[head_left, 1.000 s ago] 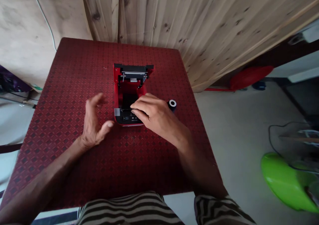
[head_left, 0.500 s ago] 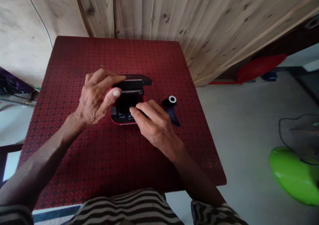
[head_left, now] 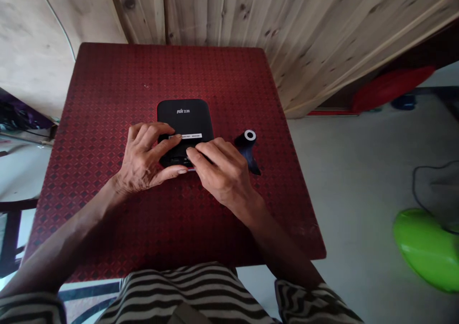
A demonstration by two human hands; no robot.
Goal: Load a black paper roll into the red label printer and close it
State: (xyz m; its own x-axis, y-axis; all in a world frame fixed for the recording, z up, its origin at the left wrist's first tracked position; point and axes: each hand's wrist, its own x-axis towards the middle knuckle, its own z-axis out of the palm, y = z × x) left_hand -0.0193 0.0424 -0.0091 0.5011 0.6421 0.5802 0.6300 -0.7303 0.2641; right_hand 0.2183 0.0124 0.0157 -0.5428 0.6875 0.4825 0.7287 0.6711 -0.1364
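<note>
A black portable printer [head_left: 195, 116] with a red rim lies on the table, its lid down, showing a pale logo and a white label strip. My left hand [head_left: 143, 156] grips its left side, fingertips on the lid and thumb along the front edge. At the front right, my right hand [head_left: 222, 171] has thumb and fingers bent together against the printer's top. Whether anything small is pinched there is hidden. Just right of that hand stands a small dark roll [head_left: 245, 140] with a white ring at its end and a loose dark tail.
The printer rests on a square table with a red patterned cover [head_left: 118, 85]. A wooden plank wall [head_left: 215, 13] rises behind it. On the floor to the right are a bright green rounded object [head_left: 426, 252], a dark cable [head_left: 414, 185] and a red object [head_left: 390, 92].
The printer's lid, raised half a second ago with the inside showing, is now down. My left hand has lowered with it, its thumb moving to the front edge. My right hand has stayed nearly in place.
</note>
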